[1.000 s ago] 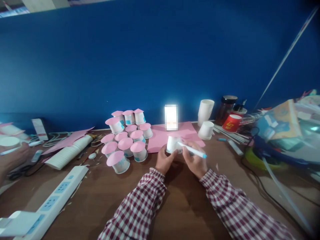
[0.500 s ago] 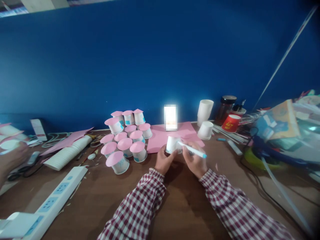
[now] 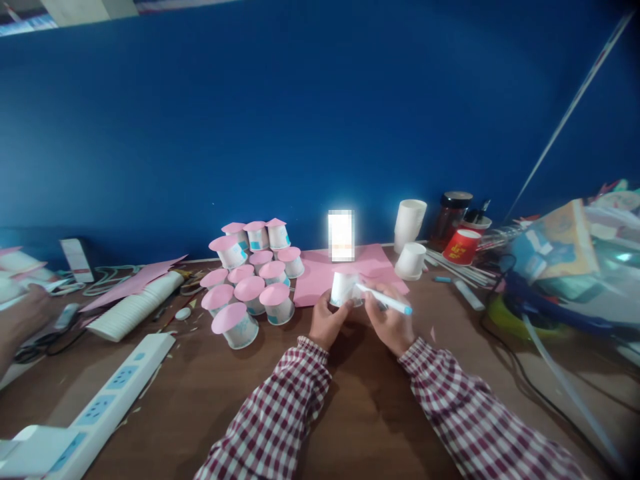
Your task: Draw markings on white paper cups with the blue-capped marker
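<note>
My left hand is closed around the lower left side of an upside-down white paper cup, with blue marks near its rim. In my right hand is a white marker with a light-blue end, its tip at the cup's right side. Pink paper lies flat behind the cup. To the left stand several upturned cups with pink paper tops and blue patches. A single white cup and a tall stack of white cups stand behind my right hand.
A white power strip lies front left, near a long row of nested cups. Another person's hand is at the far left. Right are a marker cap, a red cup, a jar and a plastic bag.
My left hand and the cup have shifted very slightly left. The marker stays against the cup's side. At the far left, the other person's hand has moved a little.
</note>
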A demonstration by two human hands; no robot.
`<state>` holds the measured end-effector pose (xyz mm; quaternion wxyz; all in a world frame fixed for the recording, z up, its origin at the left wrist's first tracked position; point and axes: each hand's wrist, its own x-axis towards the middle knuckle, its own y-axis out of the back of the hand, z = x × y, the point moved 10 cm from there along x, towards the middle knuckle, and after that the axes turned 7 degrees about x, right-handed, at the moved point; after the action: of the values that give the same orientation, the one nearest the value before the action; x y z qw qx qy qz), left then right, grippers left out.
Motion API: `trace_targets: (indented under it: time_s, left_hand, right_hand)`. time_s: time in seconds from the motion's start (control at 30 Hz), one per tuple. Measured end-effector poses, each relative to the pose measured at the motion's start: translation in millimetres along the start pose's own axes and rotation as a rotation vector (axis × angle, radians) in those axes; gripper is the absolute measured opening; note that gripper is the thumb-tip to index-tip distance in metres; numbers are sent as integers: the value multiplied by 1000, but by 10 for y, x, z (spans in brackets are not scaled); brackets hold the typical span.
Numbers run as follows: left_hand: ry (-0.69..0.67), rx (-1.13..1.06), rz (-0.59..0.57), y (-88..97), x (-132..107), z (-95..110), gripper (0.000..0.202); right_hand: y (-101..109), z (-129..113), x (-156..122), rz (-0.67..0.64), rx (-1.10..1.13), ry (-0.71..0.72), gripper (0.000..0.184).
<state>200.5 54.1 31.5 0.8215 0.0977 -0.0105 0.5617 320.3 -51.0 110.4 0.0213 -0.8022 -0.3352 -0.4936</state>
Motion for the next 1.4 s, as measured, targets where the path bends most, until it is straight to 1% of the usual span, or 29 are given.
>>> trace_targets:
  time_s: [0.43,0.63,0.9,1.13,1.4]
  left_hand:
    - [6,25,-9,-7,3,-8,44]
    - [27,-44,-11,-24,-12,32,47]
    - [22,-7,-4,-10,-9,11,46]
    - [9,-8,-4,-10,11,-7,44]
    - [7,-7,-2,-6,-5,17,44]
  right_hand:
    - [-26,7,-14,-23,17,-27,13]
    - [7,24,-1,2,19,-45,14]
    - [-9,44,-6,-6,37,-59,15]
    - [-1,16,1,4,19,-37,14]
    - [2,17,-3,-2,-4,-42,15]
